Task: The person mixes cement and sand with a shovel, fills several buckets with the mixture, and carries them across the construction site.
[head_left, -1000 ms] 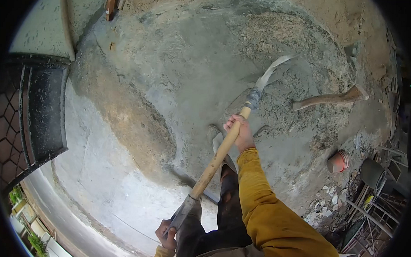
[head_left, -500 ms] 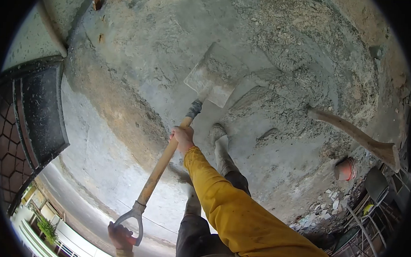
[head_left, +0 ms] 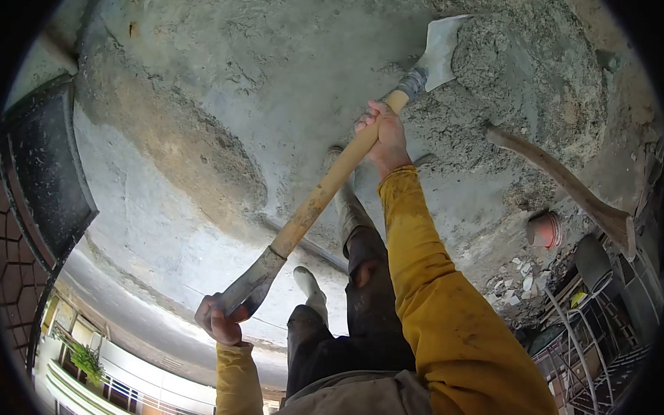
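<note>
A shovel (head_left: 310, 203) with a wooden shaft runs diagonally across the view. My right hand (head_left: 383, 136) is wrapped round the shaft just below the taped neck. The D-shaped grip at the lower end is in my left hand (head_left: 220, 319), its fingers closed round it. At the upper right, the shovel blade (head_left: 443, 52) is tilted on its side against wet grey mortar (head_left: 490, 67). My boots stand on the floor below the shaft, the left boot (head_left: 311, 289) behind the right boot (head_left: 352, 208).
A curved wooden beam (head_left: 560, 175) lies at the right, beside a reddish bucket (head_left: 544, 229). Broken rubble (head_left: 518, 283) and metal racks (head_left: 586, 355) are at the lower right. A dark metal frame (head_left: 51, 179) stands at the left.
The shovel blade has moved up and right and turned onto its side. My right hand has gone up and right with the shaft; my left hand has risen slightly rightward.
</note>
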A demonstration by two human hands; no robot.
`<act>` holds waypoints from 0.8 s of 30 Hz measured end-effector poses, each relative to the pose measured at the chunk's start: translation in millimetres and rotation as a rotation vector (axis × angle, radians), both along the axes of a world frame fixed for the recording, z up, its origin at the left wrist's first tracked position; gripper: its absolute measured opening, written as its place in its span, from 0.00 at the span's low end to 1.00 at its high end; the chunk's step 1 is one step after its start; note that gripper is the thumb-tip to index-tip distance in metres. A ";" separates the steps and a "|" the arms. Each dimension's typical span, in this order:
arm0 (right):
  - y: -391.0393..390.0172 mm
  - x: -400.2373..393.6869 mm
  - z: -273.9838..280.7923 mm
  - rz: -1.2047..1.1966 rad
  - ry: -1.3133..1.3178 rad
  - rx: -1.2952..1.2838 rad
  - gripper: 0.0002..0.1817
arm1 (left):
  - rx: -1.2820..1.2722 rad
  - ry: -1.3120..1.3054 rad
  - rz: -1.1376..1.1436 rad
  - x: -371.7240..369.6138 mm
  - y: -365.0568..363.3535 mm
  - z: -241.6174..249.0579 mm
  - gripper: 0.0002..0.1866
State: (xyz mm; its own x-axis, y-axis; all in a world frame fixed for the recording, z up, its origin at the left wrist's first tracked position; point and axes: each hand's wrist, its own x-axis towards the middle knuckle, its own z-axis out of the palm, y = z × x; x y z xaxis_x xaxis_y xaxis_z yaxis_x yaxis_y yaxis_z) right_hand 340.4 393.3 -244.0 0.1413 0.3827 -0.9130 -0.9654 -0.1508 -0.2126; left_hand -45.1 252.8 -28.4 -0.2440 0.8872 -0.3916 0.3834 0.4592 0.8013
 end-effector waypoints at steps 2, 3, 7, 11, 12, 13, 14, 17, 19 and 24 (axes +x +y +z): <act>-14.6 22.4 18.4 -0.034 0.045 0.168 0.09 | 0.023 -0.073 -0.082 33.9 -9.4 21.1 0.25; -21.0 34.5 29.6 -0.030 0.041 0.228 0.09 | 0.049 -0.080 -0.141 40.4 -19.5 25.7 0.23; -57.8 70.1 63.6 -0.173 0.294 0.722 0.08 | 0.312 -0.039 -0.723 61.7 -29.2 38.1 0.20; -76.9 79.0 78.9 0.101 -0.175 -0.050 0.09 | 0.280 0.144 -0.980 68.3 -56.2 -0.8 0.14; -80.7 77.7 85.4 0.104 -0.193 -0.031 0.09 | 0.327 0.205 -1.037 66.7 -61.1 2.0 0.14; -82.7 75.1 87.1 0.105 -0.110 0.044 0.09 | 0.418 0.215 -1.005 64.4 -68.4 4.8 0.14; -86.5 71.9 85.4 0.100 -0.024 0.117 0.09 | 0.418 0.229 -1.004 59.5 -73.7 7.8 0.14; -118.6 35.8 84.5 0.149 -0.020 0.203 0.08 | 0.344 0.267 -1.012 23.6 -118.8 20.7 0.13; -121.1 -2.0 98.8 0.165 -0.066 0.258 0.09 | 0.350 0.322 -1.015 -8.4 -158.1 16.2 0.12; -170.1 -105.8 130.6 0.196 0.028 0.380 0.10 | 0.291 0.546 -1.014 -84.1 -240.6 53.8 0.09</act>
